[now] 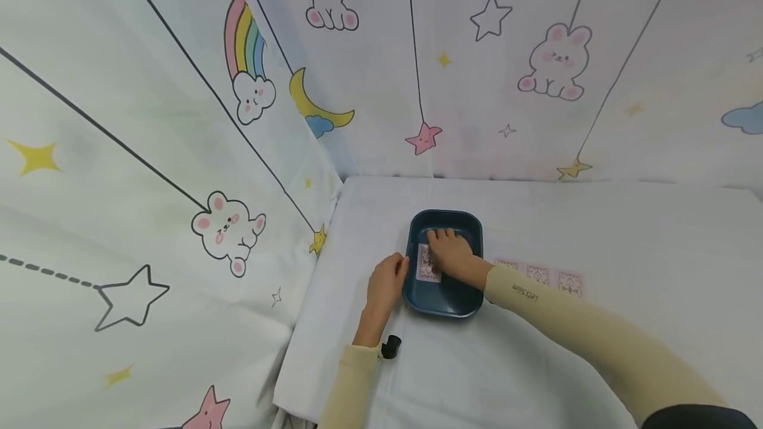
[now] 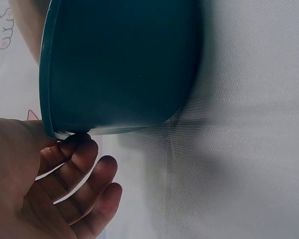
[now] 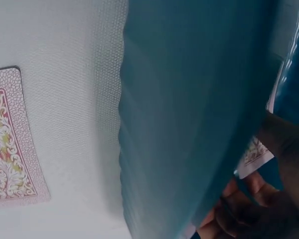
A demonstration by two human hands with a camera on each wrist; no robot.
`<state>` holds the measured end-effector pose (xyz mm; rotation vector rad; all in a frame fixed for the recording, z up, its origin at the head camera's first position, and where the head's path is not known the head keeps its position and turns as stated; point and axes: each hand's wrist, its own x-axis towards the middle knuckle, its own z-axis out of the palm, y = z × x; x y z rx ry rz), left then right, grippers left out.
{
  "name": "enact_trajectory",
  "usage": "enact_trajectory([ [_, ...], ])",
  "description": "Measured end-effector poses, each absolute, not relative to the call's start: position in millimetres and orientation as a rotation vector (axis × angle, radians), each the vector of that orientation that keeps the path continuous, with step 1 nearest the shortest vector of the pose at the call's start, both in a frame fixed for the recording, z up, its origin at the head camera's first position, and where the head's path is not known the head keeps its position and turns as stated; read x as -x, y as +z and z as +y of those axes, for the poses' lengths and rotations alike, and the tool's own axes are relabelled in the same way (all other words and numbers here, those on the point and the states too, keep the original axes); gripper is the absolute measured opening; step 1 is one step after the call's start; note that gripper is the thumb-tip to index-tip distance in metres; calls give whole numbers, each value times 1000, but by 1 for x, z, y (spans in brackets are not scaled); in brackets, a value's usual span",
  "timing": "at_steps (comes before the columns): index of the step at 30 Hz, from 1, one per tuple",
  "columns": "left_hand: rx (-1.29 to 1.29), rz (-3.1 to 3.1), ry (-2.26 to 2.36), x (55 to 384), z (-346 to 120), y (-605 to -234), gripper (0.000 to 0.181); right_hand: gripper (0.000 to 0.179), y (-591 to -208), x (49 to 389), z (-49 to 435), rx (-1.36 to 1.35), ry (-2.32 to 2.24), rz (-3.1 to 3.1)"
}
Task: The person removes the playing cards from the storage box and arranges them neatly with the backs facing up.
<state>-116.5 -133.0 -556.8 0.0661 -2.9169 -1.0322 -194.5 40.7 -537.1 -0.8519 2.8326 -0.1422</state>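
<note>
A dark blue-green rectangular tray (image 1: 444, 306) sits on the white-covered table. My left hand (image 1: 387, 281) is at its left side; in the left wrist view the left hand (image 2: 65, 174) grips the rim of the tray (image 2: 119, 64), fingers curled beneath it. Inside the tray, my right hand (image 1: 454, 253) holds a playing card (image 1: 426, 265) with a pink ornate back, covering its right part. The right wrist view shows part of that card (image 3: 254, 158) between thumb and fingers of the right hand (image 3: 269, 184), partly hidden by the tray wall (image 3: 189, 109).
Right of the tray, several similar cards lie in a row, face down: one card (image 1: 570, 283) at the right end, another (image 1: 538, 275) beside it, one partly behind the right sleeve (image 1: 548, 296). A patterned curtain (image 1: 381, 85) stands behind the table (image 1: 656, 237).
</note>
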Motion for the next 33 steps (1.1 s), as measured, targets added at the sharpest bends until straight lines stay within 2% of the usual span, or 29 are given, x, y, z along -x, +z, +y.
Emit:
enact_trajectory([
  [7,-82,-2918,-1048,115,-129,-558,27,47,-534,203,46,771,-367,2705],
  [10,-73,-2916,-1059,114,-128,-557,28,31,-529,208,53,732,-578,2570],
  [14,-60,-2901,-1056,114,-130,-557,29,19,-518,210,65,716,-847,2420],
  [21,-77,-2899,-1049,116,-130,-558,28,35,-505,200,112,633,-1171,2294],
  [26,-94,-2913,-1056,114,-129,-557,28,49,-506,185,170,541,-1307,2276],
  [33,-85,-2898,-1063,114,-131,-554,28,55,-521,157,266,377,-1268,2416],
])
